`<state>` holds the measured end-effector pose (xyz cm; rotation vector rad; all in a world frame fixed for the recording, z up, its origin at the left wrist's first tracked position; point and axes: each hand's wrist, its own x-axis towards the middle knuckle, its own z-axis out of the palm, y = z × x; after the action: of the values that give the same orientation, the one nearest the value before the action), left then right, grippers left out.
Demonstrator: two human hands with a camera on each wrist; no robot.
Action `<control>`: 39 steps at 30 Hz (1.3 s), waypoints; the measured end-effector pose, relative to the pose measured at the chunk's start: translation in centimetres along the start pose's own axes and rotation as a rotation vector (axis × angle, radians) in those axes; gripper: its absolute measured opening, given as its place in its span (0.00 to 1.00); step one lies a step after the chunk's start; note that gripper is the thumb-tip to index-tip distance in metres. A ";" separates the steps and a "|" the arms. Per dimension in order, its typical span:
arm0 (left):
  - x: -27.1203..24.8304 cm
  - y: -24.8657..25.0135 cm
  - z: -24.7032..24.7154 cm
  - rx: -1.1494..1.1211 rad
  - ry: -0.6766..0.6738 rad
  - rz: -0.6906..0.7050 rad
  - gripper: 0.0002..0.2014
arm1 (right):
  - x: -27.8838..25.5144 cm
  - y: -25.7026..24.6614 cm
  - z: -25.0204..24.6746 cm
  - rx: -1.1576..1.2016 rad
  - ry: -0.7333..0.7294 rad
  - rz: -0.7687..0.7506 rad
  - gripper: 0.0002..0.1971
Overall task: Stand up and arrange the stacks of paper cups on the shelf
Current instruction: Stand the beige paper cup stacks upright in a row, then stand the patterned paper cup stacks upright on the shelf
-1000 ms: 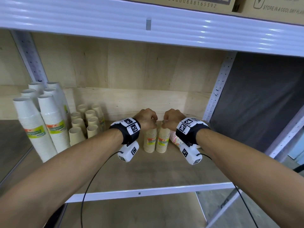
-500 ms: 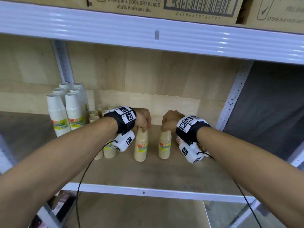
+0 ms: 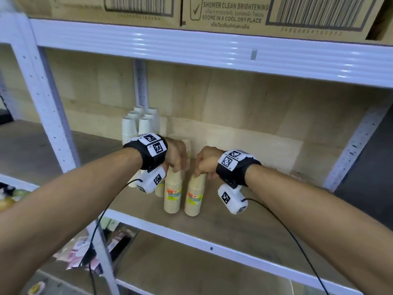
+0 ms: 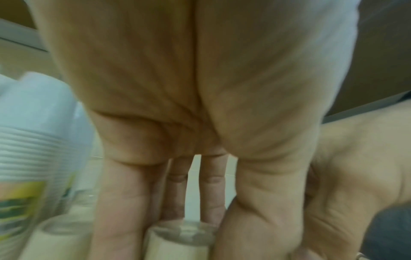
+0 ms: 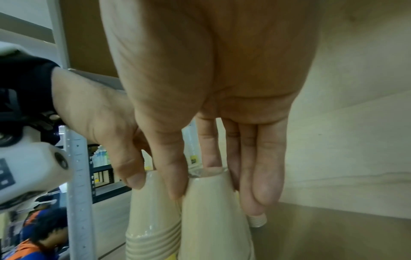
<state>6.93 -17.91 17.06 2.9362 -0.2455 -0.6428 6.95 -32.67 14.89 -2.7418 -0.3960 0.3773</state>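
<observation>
While white cup stacks (image 3: 138, 124) stand behind it, left hand (image 3: 175, 155) grips the top of one tan cup stack (image 3: 173, 191), upright on the shelf (image 3: 265, 228). Right hand (image 3: 206, 161) pinches the neighbouring stack (image 3: 194, 195) beneath it.

A shop stockroom: white steel shelving (image 3: 212, 47) carries barcoded cartons (image 3: 223, 11) above, wrapped cup stacks (image 3: 138, 124) beneath, further stocked racks (image 5: 102, 167) beyond it
</observation>
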 end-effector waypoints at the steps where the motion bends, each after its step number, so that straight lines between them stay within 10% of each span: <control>1: -0.3 -0.7 0.1 -0.008 0.003 -0.008 0.18 | 0.2 -0.7 0.3 0.011 -0.006 -0.021 0.17; 23: -0.2 -6.8 1.5 -0.096 0.069 0.017 0.15 | 3.0 -4.3 3.2 0.048 0.089 -0.151 0.14; 39: 1.4 -1.1 -2.9 -0.107 0.261 0.112 0.12 | 1.1 1.8 0.0 0.043 0.222 -0.069 0.27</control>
<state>9.54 -16.85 18.89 2.8384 -0.3328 -0.2459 8.36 -33.91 13.99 -2.6828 -0.4164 0.0614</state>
